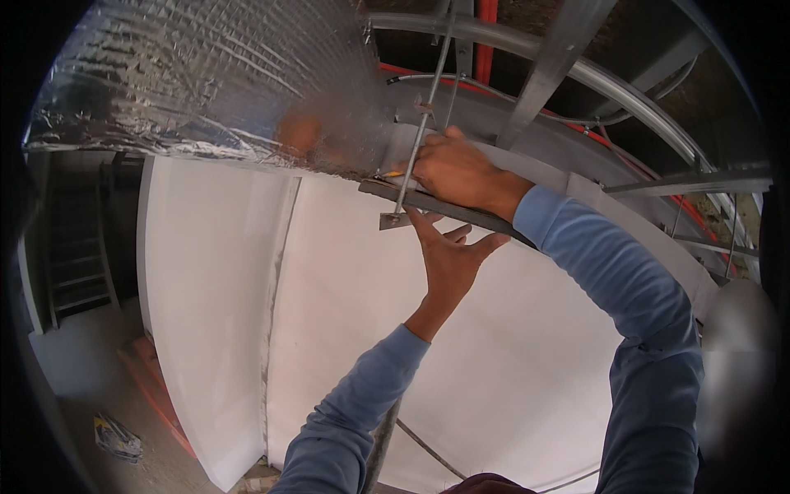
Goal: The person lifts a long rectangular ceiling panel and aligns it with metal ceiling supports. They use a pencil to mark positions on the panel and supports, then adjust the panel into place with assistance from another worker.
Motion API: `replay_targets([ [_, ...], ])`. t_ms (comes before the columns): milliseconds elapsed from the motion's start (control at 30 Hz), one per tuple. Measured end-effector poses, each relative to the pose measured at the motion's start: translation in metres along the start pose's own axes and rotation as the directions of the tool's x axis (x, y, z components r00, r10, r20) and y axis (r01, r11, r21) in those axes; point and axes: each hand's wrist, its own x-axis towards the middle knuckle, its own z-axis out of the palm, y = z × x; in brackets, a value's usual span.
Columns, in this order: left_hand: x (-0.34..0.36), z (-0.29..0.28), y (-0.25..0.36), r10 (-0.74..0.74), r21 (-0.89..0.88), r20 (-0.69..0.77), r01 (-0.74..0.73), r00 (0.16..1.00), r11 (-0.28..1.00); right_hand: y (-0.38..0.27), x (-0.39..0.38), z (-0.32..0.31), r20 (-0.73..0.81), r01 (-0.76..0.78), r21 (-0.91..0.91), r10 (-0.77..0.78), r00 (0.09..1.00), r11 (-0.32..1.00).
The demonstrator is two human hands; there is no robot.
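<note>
A long dark strip (436,203) runs along the lower edge of the ductwork overhead, and a thin threaded rod (417,148) passes down by it to a small metal plate (395,221). My right hand (461,170) is above the strip, closed around a slim tool (395,174) with a yellow part; the fingers hide most of it, so its kind is unclear. From below, my left hand (453,251) reaches up with fingers spread, the tips at the strip's underside. Silver foil-faced insulation (222,82) covers the duct to the left of my hands.
Curved metal pipes (617,90), channels (555,66) and red lines (485,41) cross the ceiling at upper right. Large white panels (214,305) stand below. A ladder (78,255) is at far left, with a bag (118,436) on the floor.
</note>
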Motion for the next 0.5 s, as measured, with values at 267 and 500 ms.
replay_targets([
  [267,0.002,0.001,-0.001,0.054,0.019,-0.001,-0.054,0.999,0.998,0.003,-0.002,-0.008,-0.07,0.133,-0.029,-0.135,0.988,0.991],
  [500,0.001,0.0,-0.001,0.041,0.054,-0.01,-0.04,0.999,0.998,0.001,-0.004,-0.012,0.163,0.047,-0.065,-0.036,0.986,0.997],
])
